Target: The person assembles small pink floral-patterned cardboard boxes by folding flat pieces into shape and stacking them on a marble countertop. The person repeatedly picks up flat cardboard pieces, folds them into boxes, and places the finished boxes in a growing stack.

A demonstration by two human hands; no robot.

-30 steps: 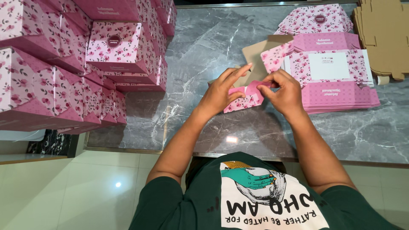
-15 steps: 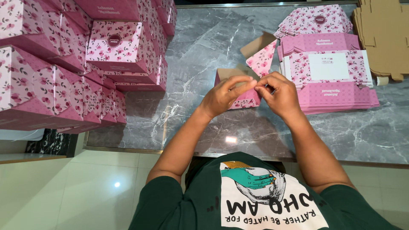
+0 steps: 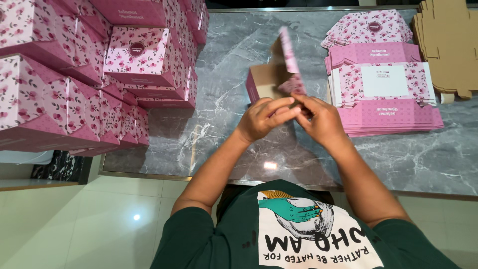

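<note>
Both grips are clamped on one half-folded pink floral carton (image 3: 279, 79): left hand (image 3: 264, 117) and right hand (image 3: 318, 119) touch at the table's middle. The grey marble table (image 3: 224, 124) carries stacked finished floral boxes (image 3: 89, 79) at nine o'clock, flat pink carton blanks (image 3: 383, 94) at two o'clock, brown cardboard blanks (image 3: 448, 45) beyond.

Half-folded pink floral box (image 3: 279, 79) mid-desk; assembled pink floral boxes (image 3: 94, 74) stacked left; flat pink floral blanks (image 3: 383, 94) right; brown cardboard blanks (image 3: 448, 45) far right.
</note>
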